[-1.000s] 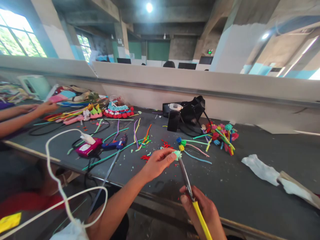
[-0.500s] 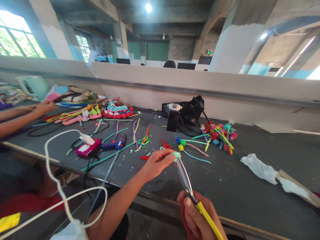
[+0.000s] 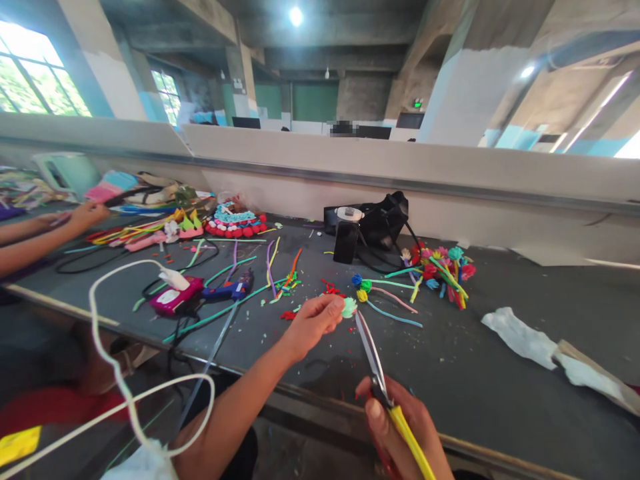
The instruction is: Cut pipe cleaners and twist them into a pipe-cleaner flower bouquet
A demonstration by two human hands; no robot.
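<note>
My left hand (image 3: 315, 323) pinches a small mint-green fuzzy flower (image 3: 349, 307) over the dark table. In my right hand (image 3: 405, 423) is a pair of scissors (image 3: 373, 357) with one yellow handle; the other, red handle is mostly hidden by my fingers. The blades point up toward the flower, their tips just right of it and seemingly apart from it. Behind the flower lie a blue, a green and a yellow pompom flower (image 3: 362, 295) with pipe-cleaner stems. Red clippings (image 3: 331, 289) are scattered close to my left hand.
A blue glue gun (image 3: 230, 287) and a magenta power box (image 3: 177, 295) with a white cable lie left. Finished-looking flowers (image 3: 447, 267), a black bag (image 3: 387, 220) and a phone (image 3: 345, 242) stand behind. A co-worker's hands (image 3: 87, 217) are far left.
My left hand has turned the green flower and shifted it slightly left and up. The scissors' blades have drawn closer together and tilted a little. The co-worker's hands have moved slightly left.
</note>
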